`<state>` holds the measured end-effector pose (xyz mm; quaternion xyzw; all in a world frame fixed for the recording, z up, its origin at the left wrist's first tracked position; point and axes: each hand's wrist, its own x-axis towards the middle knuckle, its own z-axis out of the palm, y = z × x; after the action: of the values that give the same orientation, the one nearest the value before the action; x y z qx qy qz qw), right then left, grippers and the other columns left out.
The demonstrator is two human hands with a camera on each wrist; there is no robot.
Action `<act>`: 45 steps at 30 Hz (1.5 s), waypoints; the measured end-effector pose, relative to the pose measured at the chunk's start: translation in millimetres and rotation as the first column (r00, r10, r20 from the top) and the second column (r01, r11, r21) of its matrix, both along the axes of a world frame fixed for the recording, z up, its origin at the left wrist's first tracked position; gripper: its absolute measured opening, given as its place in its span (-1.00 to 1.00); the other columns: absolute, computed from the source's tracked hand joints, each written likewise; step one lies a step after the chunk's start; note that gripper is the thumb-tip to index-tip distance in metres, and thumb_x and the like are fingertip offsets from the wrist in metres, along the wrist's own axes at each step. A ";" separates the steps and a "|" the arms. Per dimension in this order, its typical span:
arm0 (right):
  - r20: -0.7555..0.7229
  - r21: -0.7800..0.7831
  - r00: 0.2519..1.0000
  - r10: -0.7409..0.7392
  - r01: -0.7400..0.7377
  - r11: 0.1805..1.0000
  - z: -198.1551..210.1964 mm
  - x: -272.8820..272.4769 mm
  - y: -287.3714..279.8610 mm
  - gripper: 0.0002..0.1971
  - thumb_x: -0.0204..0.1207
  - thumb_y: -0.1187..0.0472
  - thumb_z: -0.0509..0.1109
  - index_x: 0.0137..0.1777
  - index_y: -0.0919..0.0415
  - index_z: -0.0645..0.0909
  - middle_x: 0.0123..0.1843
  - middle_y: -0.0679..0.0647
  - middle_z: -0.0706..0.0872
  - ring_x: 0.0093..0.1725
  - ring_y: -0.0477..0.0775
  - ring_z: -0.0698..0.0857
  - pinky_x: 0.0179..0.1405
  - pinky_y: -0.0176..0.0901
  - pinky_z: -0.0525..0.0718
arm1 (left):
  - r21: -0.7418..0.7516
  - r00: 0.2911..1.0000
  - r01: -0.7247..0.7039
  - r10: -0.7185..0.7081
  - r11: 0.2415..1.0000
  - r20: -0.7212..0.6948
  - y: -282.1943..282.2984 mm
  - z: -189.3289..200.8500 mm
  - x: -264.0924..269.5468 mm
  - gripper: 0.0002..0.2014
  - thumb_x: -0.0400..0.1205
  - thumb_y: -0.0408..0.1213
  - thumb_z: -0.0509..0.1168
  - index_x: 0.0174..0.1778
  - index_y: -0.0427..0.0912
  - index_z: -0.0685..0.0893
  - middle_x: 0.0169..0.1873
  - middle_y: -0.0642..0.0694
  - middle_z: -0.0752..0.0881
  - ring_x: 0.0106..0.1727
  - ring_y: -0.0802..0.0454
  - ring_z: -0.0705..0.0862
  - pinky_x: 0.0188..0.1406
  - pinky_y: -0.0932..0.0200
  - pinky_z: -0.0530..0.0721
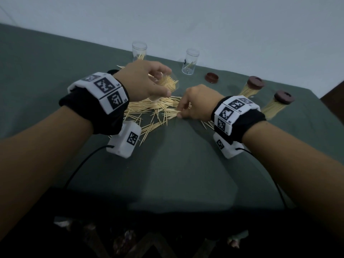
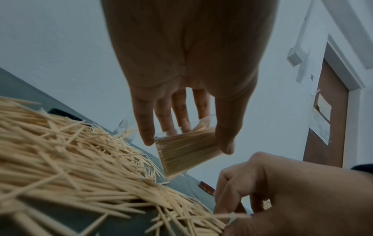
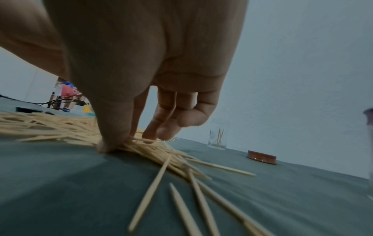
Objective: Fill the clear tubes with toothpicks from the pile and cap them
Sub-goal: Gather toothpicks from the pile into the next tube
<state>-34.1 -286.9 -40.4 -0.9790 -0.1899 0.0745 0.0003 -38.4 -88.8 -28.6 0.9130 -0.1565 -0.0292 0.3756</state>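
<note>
1. Toothpicks, thin pale wooden sticks with pointed ends, lie in a loose heap (image 1: 154,112) on the dark green tablecloth (image 1: 176,164); this pile is the landmark for what follows.
2. At the near right edge of the pile, the right hand (image 1: 195,105) presses its thumb and fingertips (image 3: 113,143) together on a small bunch of sticks, pinching them against the cloth.
3. Just above the far side of the pile, the left hand (image 1: 143,81) wraps thumb and fingers (image 2: 145,127) around a clear plastic tube (image 2: 187,150), tilted on its side and already well packed with toothpicks.
4. Judged from their look, the sticks are very light, stiff and brittle, slippery against one another and sharp at the tips; a bunch is best pinched near its middle, all lying parallel, so none fan out or snap.
5. The tube seems light and smooth-walled; holding it around its body, mouth left free, suits feeding.
6. Behind the pile stand two open clear tubes (image 1: 139,51) (image 1: 189,62), each holding only a few sticks.
7. Right of the pile lies a loose round brown cap (image 1: 211,77); further right, two full tubes with brown caps (image 1: 249,88) (image 1: 277,105) lie on the cloth.
</note>
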 end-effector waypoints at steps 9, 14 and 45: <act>-0.030 0.049 0.976 -0.216 0.217 0.975 -2.9 3.7 -18.3 -0.35 0.26 -0.17 0.63 0.33 -0.05 0.52 0.29 0.03 0.61 0.29 0.09 0.58 0.22 -0.10 0.52 | -0.020 1.000 0.010 -0.010 1.000 -0.008 0.6 2.4 0.0 -0.40 0.45 -0.01 0.55 0.44 0.14 0.57 0.12 0.13 0.60 0.14 0.15 0.65 0.20 0.14 0.59; -0.098 0.012 0.978 -0.187 0.189 0.982 0.2 6.5 -16.2 -0.37 0.35 -0.01 0.63 0.44 -0.05 0.56 0.29 -0.03 0.70 0.26 0.04 0.64 0.13 -0.23 0.51 | -0.030 1.000 -0.009 0.009 0.999 -0.005 3.7 2.0 2.0 -0.39 0.43 0.00 0.55 0.43 0.15 0.58 0.11 0.14 0.61 0.12 0.17 0.65 0.15 0.16 0.60; 0.043 0.020 0.993 0.110 -0.111 0.994 0.9 12.0 9.7 -0.75 0.55 0.16 0.41 0.20 -0.01 0.77 -0.13 0.10 0.80 -0.04 0.09 0.69 -0.03 -0.14 0.58 | -0.022 0.998 -0.060 0.061 0.998 0.013 13.4 0.4 7.6 -0.39 0.38 0.03 0.59 0.37 0.17 0.63 0.16 0.05 0.67 0.17 0.12 0.68 0.30 0.03 0.63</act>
<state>-22.1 -277.2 -39.5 -0.9682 -0.2448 0.0519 0.0033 -30.8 -75.3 -28.2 0.9133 -0.1317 -0.0099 0.3852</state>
